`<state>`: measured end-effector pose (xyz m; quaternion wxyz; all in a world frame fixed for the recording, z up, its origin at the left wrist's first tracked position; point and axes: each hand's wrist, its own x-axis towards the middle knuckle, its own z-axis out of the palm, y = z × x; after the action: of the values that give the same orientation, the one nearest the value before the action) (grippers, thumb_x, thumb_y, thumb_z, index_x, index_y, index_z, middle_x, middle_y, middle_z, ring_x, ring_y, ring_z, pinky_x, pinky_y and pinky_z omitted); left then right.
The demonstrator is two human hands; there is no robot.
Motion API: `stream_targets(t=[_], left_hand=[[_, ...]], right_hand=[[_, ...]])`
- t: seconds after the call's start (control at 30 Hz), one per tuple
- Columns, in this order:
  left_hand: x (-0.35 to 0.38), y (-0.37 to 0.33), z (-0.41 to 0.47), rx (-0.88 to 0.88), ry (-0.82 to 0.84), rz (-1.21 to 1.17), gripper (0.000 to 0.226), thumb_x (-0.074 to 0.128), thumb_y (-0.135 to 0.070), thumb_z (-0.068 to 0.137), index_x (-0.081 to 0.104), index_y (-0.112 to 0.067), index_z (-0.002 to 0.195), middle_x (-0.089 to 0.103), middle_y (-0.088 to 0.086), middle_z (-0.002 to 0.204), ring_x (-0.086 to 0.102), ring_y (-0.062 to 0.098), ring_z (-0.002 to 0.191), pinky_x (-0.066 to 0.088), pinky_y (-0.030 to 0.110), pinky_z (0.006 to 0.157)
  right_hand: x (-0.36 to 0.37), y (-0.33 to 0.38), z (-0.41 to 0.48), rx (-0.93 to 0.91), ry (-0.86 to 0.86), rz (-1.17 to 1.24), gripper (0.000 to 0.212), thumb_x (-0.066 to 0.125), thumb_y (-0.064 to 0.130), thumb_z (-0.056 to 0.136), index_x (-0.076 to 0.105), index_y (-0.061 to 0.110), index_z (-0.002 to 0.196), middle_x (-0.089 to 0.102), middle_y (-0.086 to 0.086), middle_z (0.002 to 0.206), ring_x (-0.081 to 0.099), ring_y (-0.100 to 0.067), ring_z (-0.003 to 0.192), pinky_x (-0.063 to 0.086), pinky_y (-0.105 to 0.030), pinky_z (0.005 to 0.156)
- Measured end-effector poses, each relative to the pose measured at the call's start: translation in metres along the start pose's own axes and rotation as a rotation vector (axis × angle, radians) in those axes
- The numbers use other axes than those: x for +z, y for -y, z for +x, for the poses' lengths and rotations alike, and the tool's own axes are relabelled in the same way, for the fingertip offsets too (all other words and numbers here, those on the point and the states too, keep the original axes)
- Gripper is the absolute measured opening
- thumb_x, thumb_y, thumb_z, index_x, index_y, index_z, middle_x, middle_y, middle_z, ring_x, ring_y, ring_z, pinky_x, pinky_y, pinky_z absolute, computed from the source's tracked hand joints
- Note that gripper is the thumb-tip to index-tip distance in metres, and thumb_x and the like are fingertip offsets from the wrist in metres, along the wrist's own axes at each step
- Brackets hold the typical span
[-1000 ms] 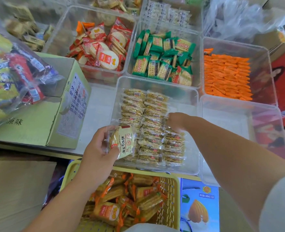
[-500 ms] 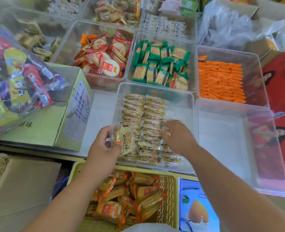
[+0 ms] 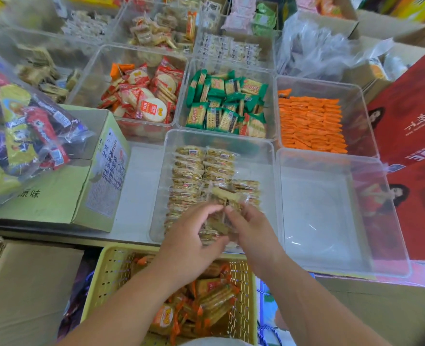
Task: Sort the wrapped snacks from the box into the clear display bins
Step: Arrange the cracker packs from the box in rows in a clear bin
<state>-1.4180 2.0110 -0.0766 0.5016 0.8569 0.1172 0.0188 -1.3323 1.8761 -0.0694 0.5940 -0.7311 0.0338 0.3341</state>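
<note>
Both pinching one clear-wrapped brown cracker pack (image 3: 227,199) between them, left hand (image 3: 194,242) and right hand (image 3: 252,236), just above matching rows inside the near clear plastic bin (image 3: 219,138). Beside it, a bare clear bin (image 3: 331,216); behind, bins of red-wrapped round crackers (image 3: 144,96), green-wrapped crackers (image 3: 227,103), orange packets (image 3: 311,123). Below, a yellow slotted basket (image 3: 114,268) of orange-wrapped snacks. Left on the white desk (image 3: 136,186), a green cardboard box (image 3: 56,191).

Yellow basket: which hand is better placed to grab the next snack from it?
Left, probably. The left hand sits right above the yellow basket at the bin's near edge; the right hand reaches further in over the bin, pinching the wrapped snack.
</note>
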Motion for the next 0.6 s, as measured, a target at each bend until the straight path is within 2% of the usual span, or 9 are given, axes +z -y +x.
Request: stream_targets(t=[0.07,0.1,0.17,0.23,0.3,0.4,0.47,0.5,0.6], left_hand=[[-0.008,0.014,0.004,-0.043,-0.068,0.12,0.064,0.069,-0.058,0.081,0.046,-0.043,0.14,0.048,-0.023,0.143,0.042,-0.002,0.133,0.036,0.024,0.109],[-0.014,0.023,0.007,-0.069,-0.131,0.222,0.069,0.073,-0.053,0.082,0.046,-0.035,0.143,0.048,-0.013,0.146,0.042,0.008,0.135,0.037,0.032,0.111],[-0.027,0.041,0.014,-0.209,-0.183,0.399,0.084,0.077,-0.05,0.082,0.038,-0.022,0.151,0.042,0.004,0.154,0.038,0.027,0.141,0.035,0.044,0.114],[-0.035,0.057,0.016,-0.401,-0.102,0.419,0.107,0.074,-0.059,0.082,0.014,-0.02,0.162,0.023,0.009,0.166,0.027,0.032,0.15,0.029,0.047,0.119],[-0.034,0.067,0.016,-0.507,0.001,0.397,0.12,0.067,-0.07,0.081,-0.01,-0.024,0.162,0.008,0.004,0.171,0.024,0.029,0.153,0.031,0.046,0.118],[-0.029,0.071,0.017,-0.511,0.076,0.508,0.126,0.058,-0.08,0.08,-0.019,-0.021,0.16,0.002,0.002,0.171,0.031,0.027,0.151,0.039,0.043,0.114],[-0.028,0.071,0.019,-0.498,0.082,0.561,0.127,0.057,-0.081,0.08,-0.019,-0.019,0.16,0.002,0.004,0.17,0.034,0.026,0.149,0.041,0.041,0.112],[-0.028,0.072,0.019,-0.493,0.082,0.574,0.127,0.057,-0.081,0.08,-0.019,-0.019,0.16,0.003,0.004,0.17,0.035,0.026,0.149,0.042,0.041,0.112],[-0.029,0.072,0.018,-0.475,0.093,0.599,0.125,0.056,-0.08,0.081,-0.018,-0.018,0.16,0.004,0.004,0.169,0.037,0.026,0.147,0.044,0.04,0.111]], right_hand=[[-0.011,0.005,0.012,-0.058,-0.055,-0.119,0.01,0.059,0.032,0.1,0.067,0.026,0.102,0.074,-0.005,0.096,0.072,-0.027,0.094,0.059,-0.046,0.084],[-0.019,0.011,0.019,-0.112,-0.096,-0.242,0.008,0.058,0.032,0.101,0.065,0.034,0.1,0.073,0.005,0.089,0.071,-0.015,0.083,0.059,-0.031,0.071],[-0.038,0.028,0.039,-0.268,-0.167,-0.513,0.015,0.058,0.031,0.1,0.063,0.044,0.105,0.07,0.013,0.08,0.061,-0.002,0.063,0.044,-0.017,0.05],[-0.057,0.045,0.063,-0.423,-0.211,-0.825,0.027,0.057,0.027,0.1,0.063,0.037,0.124,0.071,0.012,0.098,0.063,-0.007,0.079,0.048,-0.023,0.062],[-0.068,0.062,0.089,-0.489,-0.21,-1.161,0.033,0.054,0.023,0.1,0.062,0.03,0.131,0.068,0.001,0.117,0.063,-0.022,0.099,0.053,-0.034,0.079],[-0.069,0.074,0.12,-0.494,-0.101,-1.635,0.037,0.051,0.016,0.096,0.063,0.034,0.126,0.066,0.001,0.115,0.06,-0.026,0.102,0.05,-0.036,0.08],[-0.062,0.074,0.136,-0.498,-0.003,-1.85,0.045,0.053,0.011,0.09,0.062,0.035,0.127,0.065,0.004,0.114,0.058,-0.024,0.11,0.045,-0.038,0.093],[-0.058,0.072,0.143,-0.491,0.029,-1.9,0.047,0.054,0.009,0.088,0.061,0.033,0.128,0.065,0.003,0.113,0.057,-0.024,0.111,0.044,-0.038,0.094],[-0.052,0.06,0.164,-0.374,0.119,-1.937,0.047,0.054,0.003,0.086,0.06,0.023,0.128,0.064,0.0,0.103,0.062,-0.025,0.1,0.042,-0.035,0.073]])
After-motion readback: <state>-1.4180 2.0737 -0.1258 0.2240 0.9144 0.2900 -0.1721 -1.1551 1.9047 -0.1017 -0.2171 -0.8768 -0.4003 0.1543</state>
